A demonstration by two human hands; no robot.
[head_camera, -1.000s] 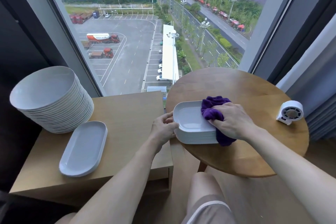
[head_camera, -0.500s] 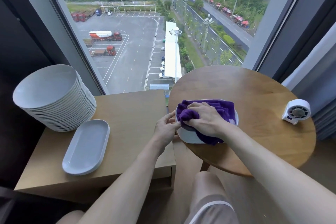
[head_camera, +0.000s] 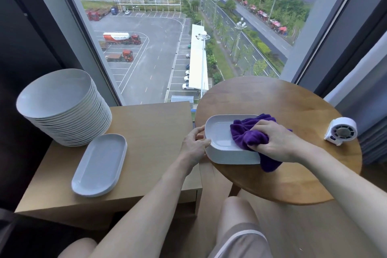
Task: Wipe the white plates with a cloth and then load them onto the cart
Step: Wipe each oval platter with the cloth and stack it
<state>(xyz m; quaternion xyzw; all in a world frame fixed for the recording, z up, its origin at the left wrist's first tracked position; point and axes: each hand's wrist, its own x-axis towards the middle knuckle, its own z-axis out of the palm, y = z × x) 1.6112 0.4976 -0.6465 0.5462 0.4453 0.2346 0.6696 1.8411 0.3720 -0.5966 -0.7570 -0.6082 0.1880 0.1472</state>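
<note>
Right hand (head_camera: 274, 142) is being kept curled round a bunched purple cloth (head_camera: 249, 132), which is being pressed onto the right half of the top plate (head_camera: 218, 132). One end of the cloth is being left hanging over the near right corner, down onto the wood. The top plate is being carried by a stack of rectangular white plates (head_camera: 230, 156), which is sitting at the near left edge of the round worktop (head_camera: 293, 100). Left hand (head_camera: 193, 146) is being used to brace the stack's left end: the thumb is being laid on the rim at the near corner and the fingers are being curled against the far side of that end. How many plates are being held in that grip cannot be told. A small white fan (head_camera: 341, 131) is being kept at the right side of the round worktop, well apart from the stack. On the rectangular worktop (head_camera: 150, 132) to the left, a tall stack of round white plates (head_camera: 62, 107) is being kept at the far left corner, with a single oval white plate (head_camera: 100, 165) lying flat just in front of it. Both forearms are bare, and the person's knees are showing at the bottom of the head view.
</note>
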